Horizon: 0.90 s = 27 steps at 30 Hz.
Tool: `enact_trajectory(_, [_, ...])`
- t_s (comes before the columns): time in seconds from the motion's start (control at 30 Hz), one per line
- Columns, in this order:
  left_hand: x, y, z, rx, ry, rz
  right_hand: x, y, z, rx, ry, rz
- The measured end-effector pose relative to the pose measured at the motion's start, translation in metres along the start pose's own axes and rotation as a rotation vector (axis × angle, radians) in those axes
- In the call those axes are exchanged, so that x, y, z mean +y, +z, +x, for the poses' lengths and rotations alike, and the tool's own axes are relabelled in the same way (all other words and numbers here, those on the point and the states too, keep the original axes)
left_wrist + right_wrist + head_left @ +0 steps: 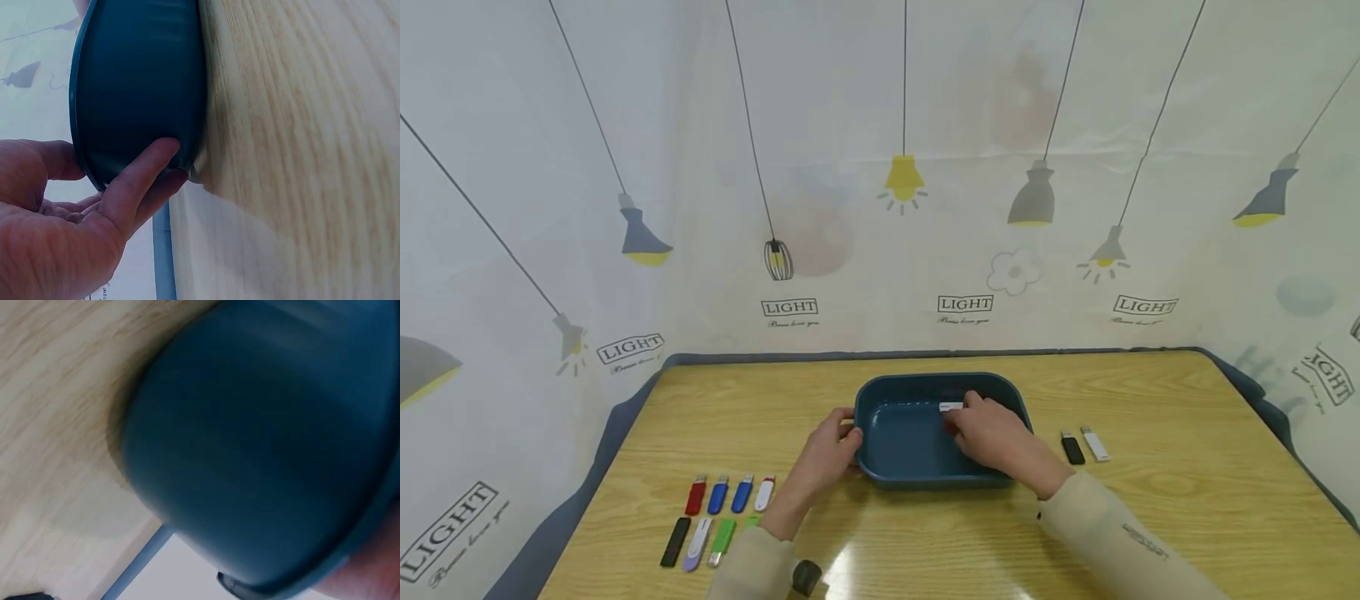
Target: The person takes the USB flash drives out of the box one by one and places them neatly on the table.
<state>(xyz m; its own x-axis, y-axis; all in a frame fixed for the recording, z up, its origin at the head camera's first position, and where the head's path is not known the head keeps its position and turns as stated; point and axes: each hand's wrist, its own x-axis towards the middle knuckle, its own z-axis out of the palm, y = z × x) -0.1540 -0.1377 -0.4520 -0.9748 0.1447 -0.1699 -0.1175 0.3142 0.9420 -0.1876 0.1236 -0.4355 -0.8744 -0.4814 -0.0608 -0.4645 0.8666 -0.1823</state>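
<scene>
A dark blue plastic basin (910,482) stands on the wooden table. My left hand (827,450) grips its left end, with one digit at the rim and other fingers (139,177) against the outer wall in the left wrist view. Inside the basin, my right hand (996,433) has its fingers bent at a white USB stick (951,407), apparently pinching it; the fingertips are partly hidden. In the right wrist view the basin's outer wall (250,444) fills most of the picture, and only an edge of the right hand (369,569) shows.
Left of the basin, USB sticks lie in two rows, among them a red one (696,496), a blue one (718,496) and a green one (722,537). To the right lie a black USB stick (1072,448) and a white-silver one (1095,444). A printed curtain (865,250) hangs behind.
</scene>
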Motion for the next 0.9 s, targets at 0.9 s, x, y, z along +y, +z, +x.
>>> enact_trajectory(0.9, [0.001, 0.0, 0.001, -0.003, 0.002, 0.02, -0.002, 0.015, 0.014, 0.126, 0.158, 0.008])
